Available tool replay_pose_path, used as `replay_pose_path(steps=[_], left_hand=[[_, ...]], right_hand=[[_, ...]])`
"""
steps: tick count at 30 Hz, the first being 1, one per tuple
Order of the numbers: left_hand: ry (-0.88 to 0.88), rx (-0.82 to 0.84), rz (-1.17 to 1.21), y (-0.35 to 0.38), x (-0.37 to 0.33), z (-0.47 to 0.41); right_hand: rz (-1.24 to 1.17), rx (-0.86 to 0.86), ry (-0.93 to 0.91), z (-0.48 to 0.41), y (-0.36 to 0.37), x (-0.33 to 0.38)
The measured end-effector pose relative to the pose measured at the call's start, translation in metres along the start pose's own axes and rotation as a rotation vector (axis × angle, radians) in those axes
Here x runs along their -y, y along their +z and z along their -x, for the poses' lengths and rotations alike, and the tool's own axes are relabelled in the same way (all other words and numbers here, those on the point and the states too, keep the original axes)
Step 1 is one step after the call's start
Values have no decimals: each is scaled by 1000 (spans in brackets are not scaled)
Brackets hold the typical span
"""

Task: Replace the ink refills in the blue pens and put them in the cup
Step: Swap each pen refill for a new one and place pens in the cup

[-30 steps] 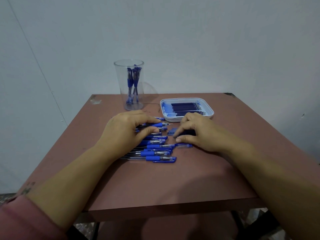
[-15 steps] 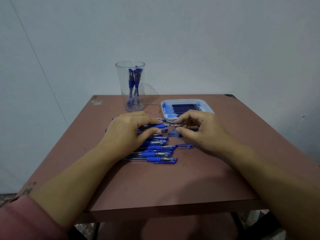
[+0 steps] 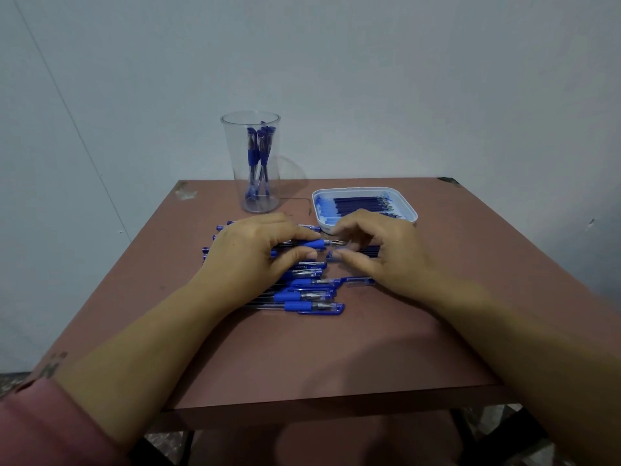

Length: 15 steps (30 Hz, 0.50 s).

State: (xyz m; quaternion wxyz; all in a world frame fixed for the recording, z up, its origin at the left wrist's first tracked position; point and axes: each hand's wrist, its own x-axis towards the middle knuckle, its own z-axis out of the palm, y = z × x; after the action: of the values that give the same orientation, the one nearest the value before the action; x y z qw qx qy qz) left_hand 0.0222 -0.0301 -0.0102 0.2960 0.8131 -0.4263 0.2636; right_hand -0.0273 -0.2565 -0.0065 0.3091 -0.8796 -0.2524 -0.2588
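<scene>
Pen (image 3: pixel 312 244) spans both hands | left hand (image 3: pixel 255 253) grips its barrel | right hand (image 3: pixel 379 250) pinches its tip

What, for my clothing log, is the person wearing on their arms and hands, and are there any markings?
The left hand and the right hand are bare: no gloves, rings or watch show. A pink sleeve covers the left arm at lower left, with a small dark marking on the forearm just beyond its cuff. No sleeve shows on the right arm.
</scene>
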Motion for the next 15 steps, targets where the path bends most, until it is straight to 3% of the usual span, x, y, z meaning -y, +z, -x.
replay_pose_path(steps=[15], left_hand=[[9,1,1,-1,1,1]], right_hand=[[107,-15,-71,0,1,-1]])
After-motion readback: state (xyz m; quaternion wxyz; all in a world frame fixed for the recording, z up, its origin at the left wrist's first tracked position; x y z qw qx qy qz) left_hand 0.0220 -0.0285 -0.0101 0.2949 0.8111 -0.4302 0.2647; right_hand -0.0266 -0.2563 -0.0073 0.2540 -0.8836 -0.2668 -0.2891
